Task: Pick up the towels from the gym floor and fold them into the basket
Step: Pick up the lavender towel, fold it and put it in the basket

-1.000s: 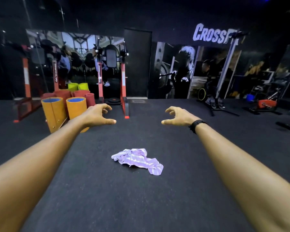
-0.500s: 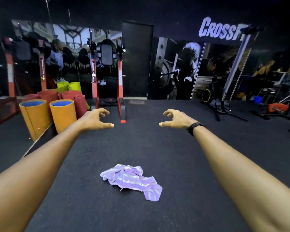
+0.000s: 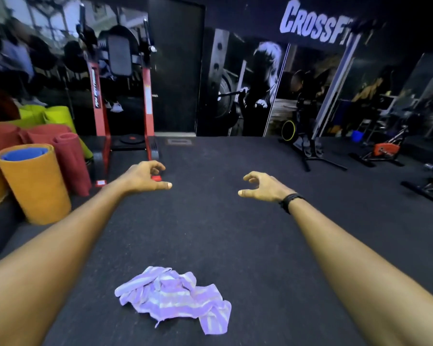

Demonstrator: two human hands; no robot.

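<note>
A crumpled purple-and-white striped towel (image 3: 175, 297) lies on the dark gym floor, low in the view between my two outstretched arms. My left hand (image 3: 145, 177) hovers well beyond the towel, fingers loosely curled, holding nothing. My right hand (image 3: 263, 187), with a black band on its wrist, is held out level with the left one, fingers also loosely curled and empty. Neither hand touches the towel. No basket is in view.
Rolled mats, orange (image 3: 35, 183), dark red (image 3: 73, 161) and lime green (image 3: 58, 116), stand at the left. A red machine frame (image 3: 148, 116) rises behind my left hand. A stand (image 3: 310, 151) and exercise bikes (image 3: 385, 151) sit at the right.
The view has moved forward: the towel now lies lower and closer between my arms, and the mats and red frame are larger. Both hands stay outstretched and empty.
</note>
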